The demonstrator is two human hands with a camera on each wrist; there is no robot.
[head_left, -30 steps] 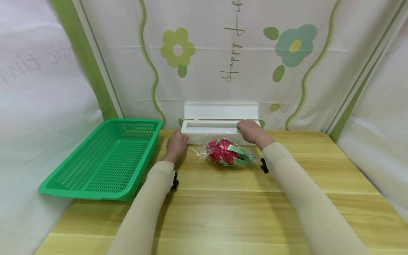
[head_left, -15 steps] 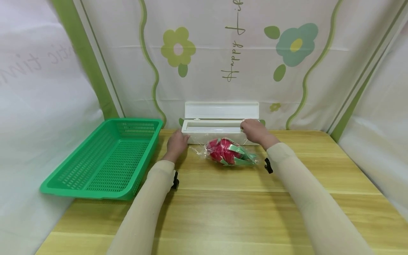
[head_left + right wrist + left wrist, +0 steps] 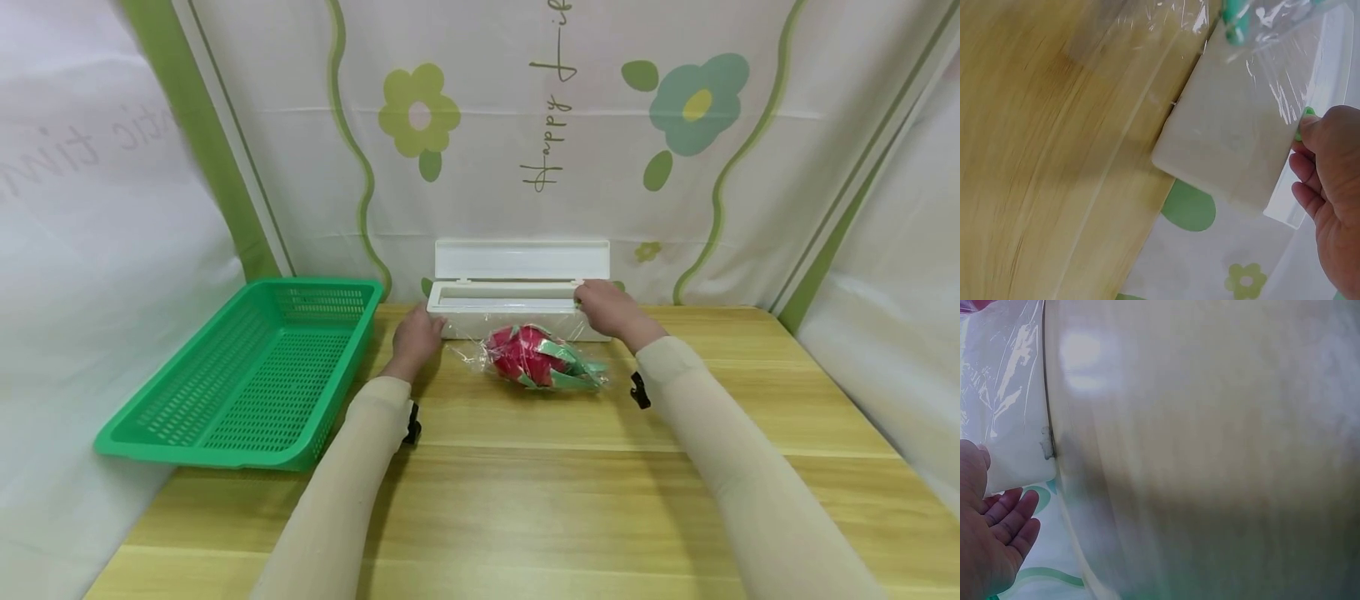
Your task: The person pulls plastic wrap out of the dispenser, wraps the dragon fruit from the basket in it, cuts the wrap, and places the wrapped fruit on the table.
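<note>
A white plastic wrap dispenser (image 3: 480,323) stands at the back of the table with its lid raised. My left hand (image 3: 417,337) grips its left end, thumb on the front and fingers behind, as the left wrist view shows. At the front top edge, near the right end, my right hand (image 3: 611,310) pinches a small green slide cutter (image 3: 1305,120). Clear cling film (image 3: 1275,81) hangs down the dispenser's front. Before it lies a red dragon fruit (image 3: 525,357) with green leaf tips, covered in the film.
A green perforated basket (image 3: 318,425) stands on the left of the wooden table (image 3: 495,508). Behind the dispenser hangs a floral curtain (image 3: 480,158), and white cloth closes off both sides.
My right hand has slid rightward along the dispenser's front top edge with the slide cutter. The left hand, dispenser and dragon fruit stay in place.
</note>
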